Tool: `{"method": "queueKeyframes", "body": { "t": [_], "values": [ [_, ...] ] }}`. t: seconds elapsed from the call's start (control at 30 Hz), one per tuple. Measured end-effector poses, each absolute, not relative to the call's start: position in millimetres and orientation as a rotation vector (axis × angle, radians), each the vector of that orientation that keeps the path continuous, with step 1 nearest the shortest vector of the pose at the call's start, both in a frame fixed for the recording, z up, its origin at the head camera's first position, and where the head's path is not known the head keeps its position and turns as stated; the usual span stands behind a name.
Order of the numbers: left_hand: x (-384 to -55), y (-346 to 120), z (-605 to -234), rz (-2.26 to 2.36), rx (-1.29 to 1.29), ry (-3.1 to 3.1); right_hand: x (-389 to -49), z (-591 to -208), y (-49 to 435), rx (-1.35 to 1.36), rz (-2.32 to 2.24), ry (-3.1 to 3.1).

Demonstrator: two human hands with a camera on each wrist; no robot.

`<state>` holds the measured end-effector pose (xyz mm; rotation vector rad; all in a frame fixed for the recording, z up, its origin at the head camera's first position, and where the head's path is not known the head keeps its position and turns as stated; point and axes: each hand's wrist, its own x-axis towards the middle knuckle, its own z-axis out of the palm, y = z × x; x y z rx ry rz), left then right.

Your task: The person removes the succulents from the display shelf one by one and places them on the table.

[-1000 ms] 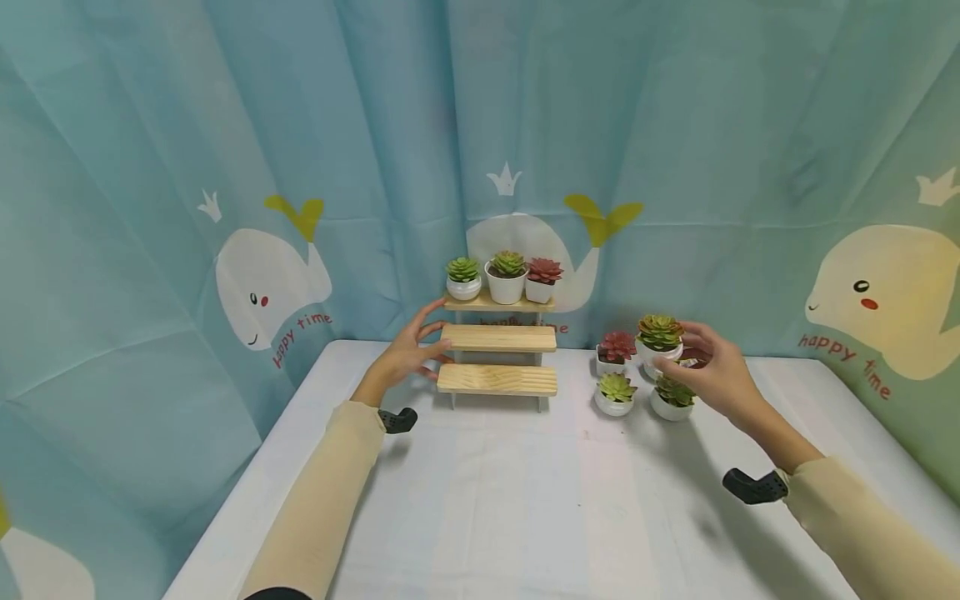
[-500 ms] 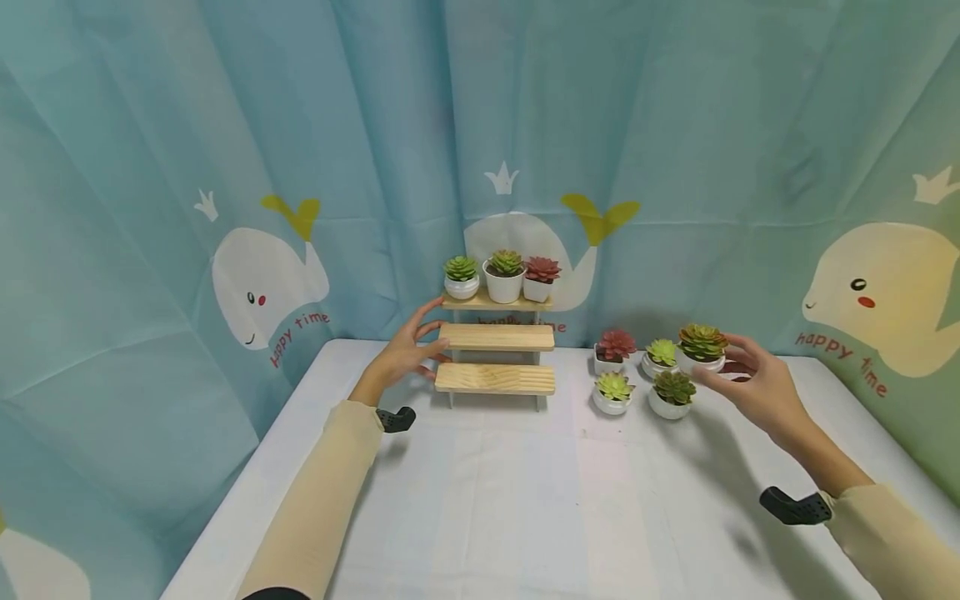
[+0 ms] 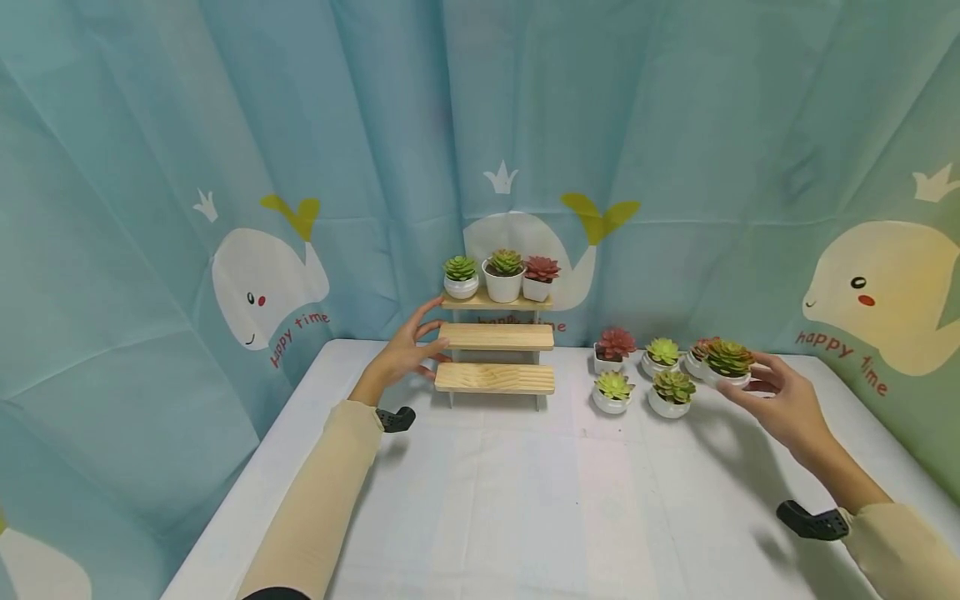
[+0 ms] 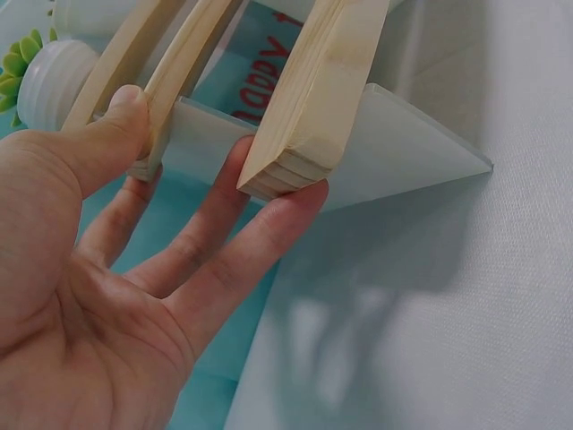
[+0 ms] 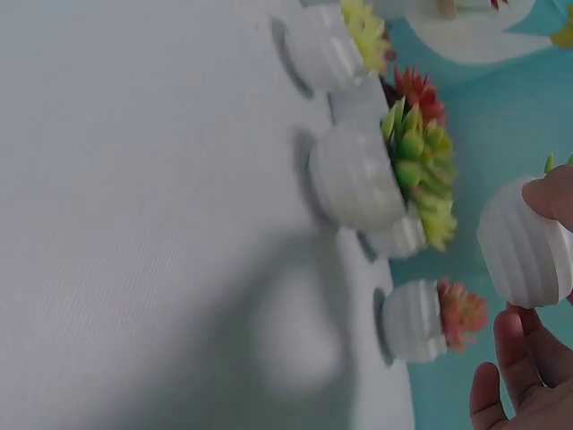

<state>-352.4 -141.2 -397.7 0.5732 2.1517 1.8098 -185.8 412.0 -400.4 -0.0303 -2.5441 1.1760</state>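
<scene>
Left hand [image 3: 401, 358]: grips the left side of the wooden stand [image 3: 496, 337], thumb against the middle board, fingertips also at the lowest one.
Right hand [image 3: 787, 408]: pinches a white pot between thumb and fingers.
Held plant [image 3: 729, 358]: dark green with reddish tips, its pot raised off the cloth, well to the right of the stand.
Top shelf of the stand: green succulent [image 3: 461, 268] at left, taller potted plant [image 3: 505, 282] in the middle, red rosette [image 3: 540, 270] at right.
Back row, right of the stand: red plant [image 3: 617, 343] nearest it, then yellow-green plant [image 3: 662, 352], then reddish plant [image 3: 701, 349], partly behind the held one.
Front row, right of the stand: light green plant [image 3: 613, 387], then darker green plant [image 3: 672, 387] farther right.
Under the stand: white cloth [image 3: 525, 500].
Behind the stand: whale-print curtain [image 3: 397, 108].
</scene>
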Motion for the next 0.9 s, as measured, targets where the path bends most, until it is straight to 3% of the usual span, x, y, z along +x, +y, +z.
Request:
{"method": "queueKeyframes", "body": {
  "t": [0.9],
  "values": [
    [-352,-141,-398,1.803,0.563,2.167,-197,-441,434,-0.269,1.136,-2.733]
  ]
}}
